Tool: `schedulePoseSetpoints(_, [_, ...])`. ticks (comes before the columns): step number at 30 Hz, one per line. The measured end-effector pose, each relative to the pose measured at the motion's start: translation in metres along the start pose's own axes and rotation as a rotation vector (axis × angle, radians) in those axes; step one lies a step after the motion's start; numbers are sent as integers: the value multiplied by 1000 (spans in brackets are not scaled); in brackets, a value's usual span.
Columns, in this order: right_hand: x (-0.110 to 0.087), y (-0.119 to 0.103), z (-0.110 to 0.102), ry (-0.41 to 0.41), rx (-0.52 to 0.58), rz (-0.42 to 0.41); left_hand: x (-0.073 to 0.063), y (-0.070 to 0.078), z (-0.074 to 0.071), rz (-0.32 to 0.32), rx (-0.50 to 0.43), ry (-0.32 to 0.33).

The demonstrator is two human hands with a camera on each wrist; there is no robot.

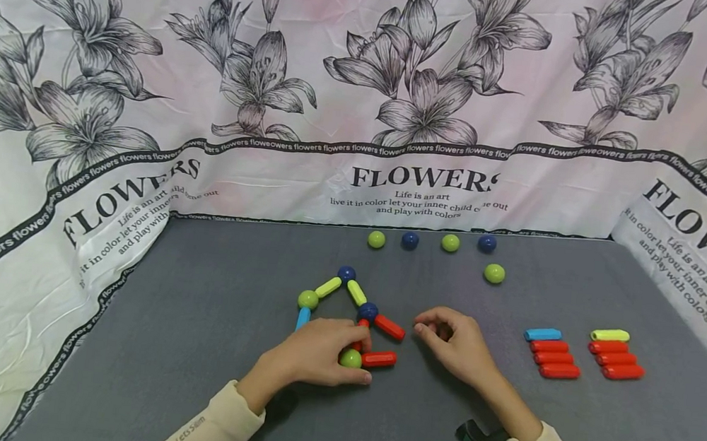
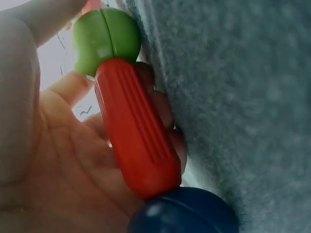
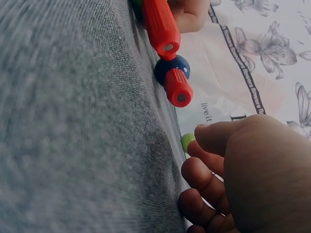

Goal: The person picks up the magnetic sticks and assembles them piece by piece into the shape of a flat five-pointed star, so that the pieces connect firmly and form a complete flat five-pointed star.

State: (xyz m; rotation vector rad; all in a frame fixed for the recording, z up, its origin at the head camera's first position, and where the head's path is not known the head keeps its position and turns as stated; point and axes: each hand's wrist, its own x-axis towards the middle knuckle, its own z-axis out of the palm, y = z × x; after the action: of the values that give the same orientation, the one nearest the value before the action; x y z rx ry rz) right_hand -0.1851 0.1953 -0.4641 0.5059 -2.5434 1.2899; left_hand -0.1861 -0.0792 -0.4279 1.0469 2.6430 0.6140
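My left hand (image 1: 324,352) grips the lower green ball (image 1: 351,358) of a magnetic figure lying on the grey table. A red rod (image 2: 138,128) runs from that ball up to a navy ball (image 1: 368,312), partly behind my fingers. Two more red rods, the upper one (image 1: 389,327) and the lower one (image 1: 379,358), point right with free ends. Yellow rods (image 1: 328,288) join a top navy ball (image 1: 346,274) to both sides; a blue rod (image 1: 303,318) drops from the left green ball (image 1: 308,300) behind my hand. Right of the figure, my right hand (image 1: 459,344) holds nothing, fingers loosely curled.
On the right lie two groups of rods: a blue rod (image 1: 543,334) above several red ones, and a yellow rod (image 1: 610,335) above more red ones. Loose green and navy balls (image 1: 410,241) sit along the back edge. A flowered cloth (image 1: 255,182) hangs behind.
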Motion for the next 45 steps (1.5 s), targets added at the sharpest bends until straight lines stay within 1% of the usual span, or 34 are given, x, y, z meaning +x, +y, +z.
schedulePoseSetpoints(3, [0,1,1,23,-6,0,1,2,2,-17,35,4])
schedulePoseSetpoints(7, [0,4,0,64,-9,30,0,3,2,-29,35,-3])
schedulePoseSetpoints(9, [1,5,-1,117,-36,42,-1,3,2,-32,33,-5])
schedulePoseSetpoints(13, [4,10,-7,263,-108,74,-1,3,1,-35,31,-7])
schedulePoseSetpoints(17, [10,15,-13,380,-102,170,-2,3,0,-42,26,-8])
schedulePoseSetpoints(21, [19,22,-20,462,-61,299,-3,3,-1,-48,16,-14])
schedulePoseSetpoints(23, [24,26,-24,485,-45,367,-3,3,-2,-49,13,-18])
schedulePoseSetpoints(25, [30,31,-29,506,-34,415,-3,3,-2,-46,12,-23])
schedulePoseSetpoints(28, [40,39,-36,524,-37,450,-2,2,-1,-39,7,-27])
schedulePoseSetpoints(30, [45,44,-40,525,-51,449,-1,1,-1,-33,0,-25])
schedulePoseSetpoints(32, [49,47,-41,495,-87,451,-1,0,0,-34,-13,-26])
schedulePoseSetpoints(35, [52,50,-45,426,-137,449,0,0,0,-38,-25,-24])
schedulePoseSetpoints(37, [52,52,-46,357,-173,438,1,0,1,-41,-26,-23])
schedulePoseSetpoints(39, [49,53,-47,285,-190,409,1,0,1,-43,-27,-17])
schedulePoseSetpoints(42, [44,54,-47,176,-216,336,0,1,2,-53,-32,1])
schedulePoseSetpoints(45, [39,53,-47,96,-204,267,0,2,2,-66,-37,20])
